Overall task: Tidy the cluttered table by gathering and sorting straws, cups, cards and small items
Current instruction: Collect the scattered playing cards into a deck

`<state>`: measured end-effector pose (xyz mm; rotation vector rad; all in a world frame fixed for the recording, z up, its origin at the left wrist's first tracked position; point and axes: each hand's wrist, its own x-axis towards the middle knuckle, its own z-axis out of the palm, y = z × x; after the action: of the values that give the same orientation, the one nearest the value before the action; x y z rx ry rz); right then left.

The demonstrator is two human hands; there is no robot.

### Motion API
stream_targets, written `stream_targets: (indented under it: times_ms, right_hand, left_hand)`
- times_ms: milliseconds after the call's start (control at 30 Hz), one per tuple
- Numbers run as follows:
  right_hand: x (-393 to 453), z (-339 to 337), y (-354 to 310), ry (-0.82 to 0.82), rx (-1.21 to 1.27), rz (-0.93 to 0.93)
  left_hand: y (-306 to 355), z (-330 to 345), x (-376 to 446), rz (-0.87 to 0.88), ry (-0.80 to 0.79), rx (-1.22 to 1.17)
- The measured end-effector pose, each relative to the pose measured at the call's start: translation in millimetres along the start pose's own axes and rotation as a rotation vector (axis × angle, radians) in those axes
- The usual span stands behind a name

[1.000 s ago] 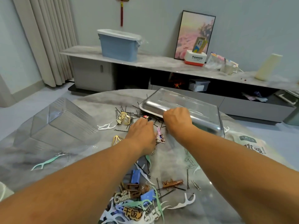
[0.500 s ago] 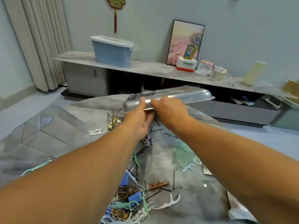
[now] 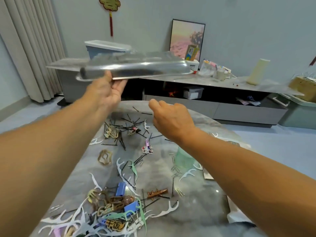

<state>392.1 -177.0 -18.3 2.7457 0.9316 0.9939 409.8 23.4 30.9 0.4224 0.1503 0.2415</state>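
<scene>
My left hand grips the near edge of a shiny metal tray and holds it upside down in the air above the far side of the round grey table. My right hand hovers just below the tray with loosely curled fingers and holds nothing. Beneath both hands lies a scatter of black hairpins, floss picks, paper clips, a brown hair claw, blue binder clips and a charm.
A long grey sideboard runs behind the table with a blue lidded bin, a framed picture, a cup and a cream cylinder. Curtains hang at the left. A packet lies at the table's right edge.
The tray has gone from lying on the table to being lifted high in my left hand. My right hand has let go of it and dropped lower. The camera view has tilted up.
</scene>
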Motion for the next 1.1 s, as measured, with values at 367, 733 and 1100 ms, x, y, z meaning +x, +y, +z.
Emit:
stream_targets:
  times_ms: [367, 733, 1100]
  right_hand:
    - [-39, 16, -51, -0.323, 0.161, -0.134]
    - [-59, 37, -56, -0.411, 0.151, 0.042]
    - [-66, 38, -54, -0.324, 0.215, 0.063]
  left_hand:
    - [-19, -31, -9, -0.037, 0.118, 0.200]
    - [-46, -79, -16, -0.110, 0.205, 0.279]
    - [-54, -112, -39, -0.158, 0.279, 0.257]
